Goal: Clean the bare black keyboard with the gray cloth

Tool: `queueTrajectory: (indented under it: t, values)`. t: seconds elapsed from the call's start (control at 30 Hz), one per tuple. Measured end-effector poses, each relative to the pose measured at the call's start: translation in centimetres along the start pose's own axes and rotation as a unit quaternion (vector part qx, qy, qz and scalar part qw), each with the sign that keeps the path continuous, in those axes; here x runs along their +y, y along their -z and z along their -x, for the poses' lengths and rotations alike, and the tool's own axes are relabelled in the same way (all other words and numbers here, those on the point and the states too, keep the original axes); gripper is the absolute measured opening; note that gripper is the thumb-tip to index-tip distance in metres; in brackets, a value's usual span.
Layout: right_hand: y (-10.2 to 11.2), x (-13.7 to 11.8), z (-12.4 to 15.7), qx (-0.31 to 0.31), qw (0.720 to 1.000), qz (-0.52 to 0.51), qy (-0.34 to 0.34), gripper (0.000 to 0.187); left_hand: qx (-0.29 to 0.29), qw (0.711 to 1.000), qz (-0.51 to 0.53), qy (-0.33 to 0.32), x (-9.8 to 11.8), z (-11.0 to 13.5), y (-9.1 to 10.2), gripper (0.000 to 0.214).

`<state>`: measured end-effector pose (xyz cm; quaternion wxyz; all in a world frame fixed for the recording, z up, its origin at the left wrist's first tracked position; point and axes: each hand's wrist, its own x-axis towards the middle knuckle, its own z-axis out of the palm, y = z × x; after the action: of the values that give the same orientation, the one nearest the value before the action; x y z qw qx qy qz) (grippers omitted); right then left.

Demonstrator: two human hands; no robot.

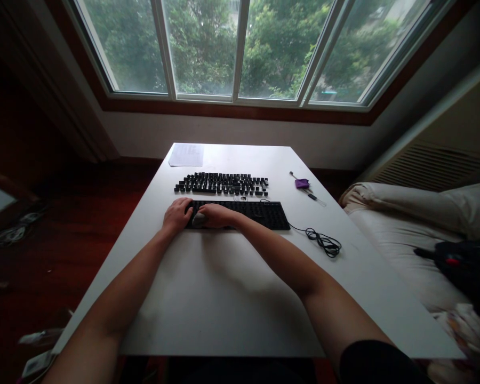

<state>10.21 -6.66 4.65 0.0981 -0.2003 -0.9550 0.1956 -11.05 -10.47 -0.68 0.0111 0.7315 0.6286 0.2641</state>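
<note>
Flat black rectangular keyboard (260,213) lies mid-way across white rectangular table (224,298). Left hand (177,214) rests at its left end, fingers bent; whether it grips cannot be told. Right hand (216,215) is curled over a small pale grey lump (199,220) on the keyboard, hold unclear. Rows of loose black keycaps (223,183) lie just beyond. Coiled black cable (324,242) lies to the right.

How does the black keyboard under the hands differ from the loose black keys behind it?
The keyboard is one flat slab; the loose keys are many separate pieces in rows. The keyboard lies nearer the person, with the left hand and right hand at its left end; the loose keys lie nearer the window, untouched. A cable leaves the keyboard, not the loose keys. Both are black, on the white table.
</note>
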Motion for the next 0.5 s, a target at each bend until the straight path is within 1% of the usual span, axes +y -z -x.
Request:
queueTrajectory:
  t: [0.07, 0.1, 0.17, 0.23, 0.37, 0.5]
  values:
    - [0.4, 0.4, -0.1, 0.044, 0.997, -0.062, -0.025, 0.017, -0.001, 1.0, 0.002, -0.002, 0.0, 0.0, 0.1, 0.038]
    - [0.6, 0.6, -0.1, 0.071, 0.994, -0.073, -0.044, 0.018, -0.002, 1.0, 0.003, -0.003, 0.0, 0.0, 0.1, 0.038]
    - [0.6, 0.7, -0.2, 0.104, 0.991, -0.052, -0.073, 0.017, -0.002, 1.0, 0.007, -0.005, 0.0, 0.1, 0.1, 0.038]
    - [0.3, 0.5, -0.3, 0.103, 0.992, -0.005, -0.078, 0.016, -0.001, 1.0, 0.009, -0.003, 0.0, 0.1, 0.1, 0.038]
    - [-1.1, -0.3, -0.5, 0.094, 0.989, 0.087, -0.072, 0.015, -0.003, 1.0, 0.011, -0.004, 0.1, 0.0, 0.0, 0.039]
    - [-2.3, -0.9, -0.9, 0.08, 0.983, 0.147, -0.069, 0.024, -0.009, 1.0, 0.013, -0.003, 0.0, -0.1, -0.1, 0.04]
